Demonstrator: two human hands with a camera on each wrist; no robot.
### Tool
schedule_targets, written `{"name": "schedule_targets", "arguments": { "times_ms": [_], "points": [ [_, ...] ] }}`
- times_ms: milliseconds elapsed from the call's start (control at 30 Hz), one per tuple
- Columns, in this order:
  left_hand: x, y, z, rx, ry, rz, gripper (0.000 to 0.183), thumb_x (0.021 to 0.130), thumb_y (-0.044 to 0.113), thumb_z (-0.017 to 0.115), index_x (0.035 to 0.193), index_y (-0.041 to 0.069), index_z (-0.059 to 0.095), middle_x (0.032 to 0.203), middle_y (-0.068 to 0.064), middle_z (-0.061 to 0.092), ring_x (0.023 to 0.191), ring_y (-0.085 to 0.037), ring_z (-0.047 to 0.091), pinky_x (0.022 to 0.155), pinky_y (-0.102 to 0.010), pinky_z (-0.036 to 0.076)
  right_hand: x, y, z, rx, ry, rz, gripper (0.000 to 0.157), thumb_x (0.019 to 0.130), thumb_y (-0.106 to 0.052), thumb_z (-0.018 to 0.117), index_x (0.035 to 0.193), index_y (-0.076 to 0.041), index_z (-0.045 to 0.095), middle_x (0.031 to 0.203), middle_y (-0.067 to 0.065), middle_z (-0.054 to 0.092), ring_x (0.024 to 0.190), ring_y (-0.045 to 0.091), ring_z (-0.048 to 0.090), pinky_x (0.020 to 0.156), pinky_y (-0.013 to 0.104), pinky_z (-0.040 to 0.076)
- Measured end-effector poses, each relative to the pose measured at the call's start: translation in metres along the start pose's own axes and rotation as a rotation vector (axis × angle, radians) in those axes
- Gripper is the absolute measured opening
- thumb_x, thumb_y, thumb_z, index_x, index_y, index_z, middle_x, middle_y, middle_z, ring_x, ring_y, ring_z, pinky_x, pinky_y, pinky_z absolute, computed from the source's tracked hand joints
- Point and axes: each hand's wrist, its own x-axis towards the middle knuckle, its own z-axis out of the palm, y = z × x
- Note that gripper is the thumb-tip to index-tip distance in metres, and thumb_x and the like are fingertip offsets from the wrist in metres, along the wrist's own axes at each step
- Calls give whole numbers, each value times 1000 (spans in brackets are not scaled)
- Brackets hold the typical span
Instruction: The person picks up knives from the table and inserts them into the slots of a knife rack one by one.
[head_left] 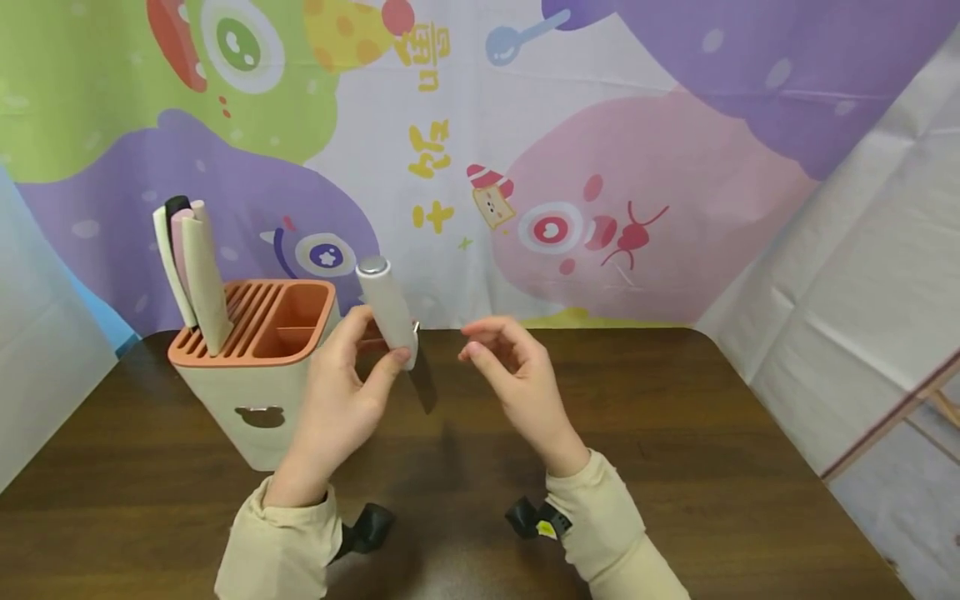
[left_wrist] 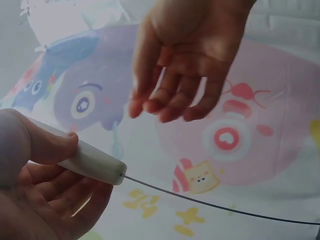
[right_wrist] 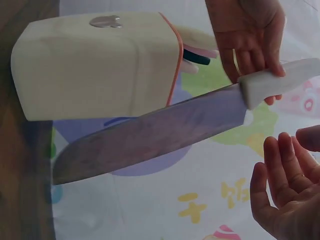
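My left hand pinches a kitchen knife by its white handle, thumb on one side and fingers on the other. The handle's metal-capped end points up in the head view. Broad and pointed, the blade shows in full in the right wrist view. From the left wrist it looks like a thin dark line, seen edge-on. My right hand hovers to the right of the knife, fingers loosely bent and holding nothing. To the left stands a cream knife block with an orange slotted top.
Several handles, white, pink and black, stick up from the block's left slots. The block's right side has open compartments. Beneath is a dark wooden table, and a cartoon-print cloth hangs behind it.
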Motion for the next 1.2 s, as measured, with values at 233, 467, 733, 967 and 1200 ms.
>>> {"name": "schedule_targets", "arguments": {
  "times_ms": [233,467,733,967,1200],
  "points": [
    [4,0,-7,-31,24,4,33,79,-8,63,111,-1,55,103,-9,61,93,-9,56,83,-14,45,0,11,11,-54,-52,41,16,89,-8,56,102,1,59,86,14,61,81,16,60,76,28,50],
    [3,-1,-17,-30,39,56,38,79,-6,63,116,0,54,109,-8,60,97,-6,54,82,-15,45,-6,16,22,38,-84,97,13,91,-7,53,96,5,54,79,20,58,72,13,60,68,27,52],
    [5,1,-37,-10,54,135,43,75,-12,64,117,-3,54,109,-12,60,102,-6,55,87,-16,45,-11,20,39,5,-199,116,12,91,-11,53,93,-1,60,83,16,64,79,29,64,72,29,53],
    [11,5,-55,22,77,148,46,73,-16,64,116,-5,54,107,-6,60,92,-3,58,75,-11,49,-14,23,59,-9,-319,117,19,93,-14,52,105,-4,62,99,8,66,93,13,63,80,26,51],
    [11,10,-66,-19,124,145,49,73,-19,62,119,-6,52,109,-4,60,97,-11,59,84,-16,48,-15,26,77,-55,-348,65,24,95,-16,48,112,-5,60,110,7,64,100,6,59,83,22,50]
  ]
}}
